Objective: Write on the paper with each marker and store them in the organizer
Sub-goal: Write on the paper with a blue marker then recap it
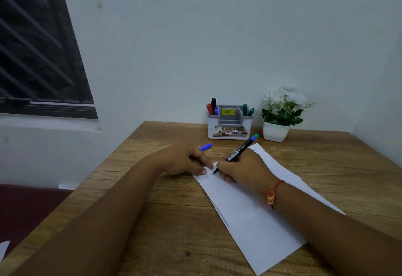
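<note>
Gripping a black marker point(238, 152), the right hand point(243, 171) puts its tip on the paper point(256, 221). The left hand point(185, 160) presses the paper's corner, and a blue cap point(205, 146) pokes out behind it; held or not, I cannot tell. The organizer point(230, 123) stands well behind both hands.

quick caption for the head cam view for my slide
Right hand writes on the paper with a black marker while the left hand touches its corner; organizer with stored markers stands behind.
</note>
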Demonstrator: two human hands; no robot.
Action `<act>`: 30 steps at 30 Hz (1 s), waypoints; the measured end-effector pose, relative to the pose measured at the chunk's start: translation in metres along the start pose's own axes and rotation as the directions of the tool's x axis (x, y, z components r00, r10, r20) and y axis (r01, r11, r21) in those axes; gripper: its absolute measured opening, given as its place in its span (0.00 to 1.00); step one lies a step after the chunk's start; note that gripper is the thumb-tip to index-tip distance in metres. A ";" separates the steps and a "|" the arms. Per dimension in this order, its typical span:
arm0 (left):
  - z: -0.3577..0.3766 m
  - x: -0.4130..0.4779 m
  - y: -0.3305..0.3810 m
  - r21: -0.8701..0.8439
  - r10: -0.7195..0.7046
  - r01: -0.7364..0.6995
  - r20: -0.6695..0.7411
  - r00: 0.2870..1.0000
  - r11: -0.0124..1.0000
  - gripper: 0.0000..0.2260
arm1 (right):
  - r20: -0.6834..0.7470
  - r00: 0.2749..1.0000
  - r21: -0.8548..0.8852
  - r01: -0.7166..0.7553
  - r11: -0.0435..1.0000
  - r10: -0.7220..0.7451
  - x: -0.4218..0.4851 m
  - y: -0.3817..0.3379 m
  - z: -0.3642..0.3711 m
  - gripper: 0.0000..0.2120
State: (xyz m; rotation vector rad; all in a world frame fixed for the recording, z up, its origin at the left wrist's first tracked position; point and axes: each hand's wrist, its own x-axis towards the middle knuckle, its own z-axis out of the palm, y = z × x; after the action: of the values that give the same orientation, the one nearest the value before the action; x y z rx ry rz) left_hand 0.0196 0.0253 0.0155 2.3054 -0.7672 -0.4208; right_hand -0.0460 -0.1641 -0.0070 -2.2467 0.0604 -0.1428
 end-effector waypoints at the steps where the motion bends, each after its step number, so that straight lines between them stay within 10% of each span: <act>1: 0.000 0.000 0.000 0.003 -0.001 0.001 -0.002 1.000 1.000 0.11 | 0.000 1.000 -0.002 -0.004 1.000 0.004 0.000 0.000 0.000 0.14; 30: 0.001 0.001 -0.001 -0.007 -0.008 0.008 -0.004 1.000 1.000 0.11 | -0.026 1.000 -0.027 -0.009 1.000 0.009 -0.001 -0.001 0.000 0.13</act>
State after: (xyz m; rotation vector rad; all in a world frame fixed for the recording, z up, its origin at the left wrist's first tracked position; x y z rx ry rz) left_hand 0.0200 0.0248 0.0144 2.3030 -0.7528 -0.4214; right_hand -0.0474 -0.1638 -0.0064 -2.2719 0.0867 -0.1668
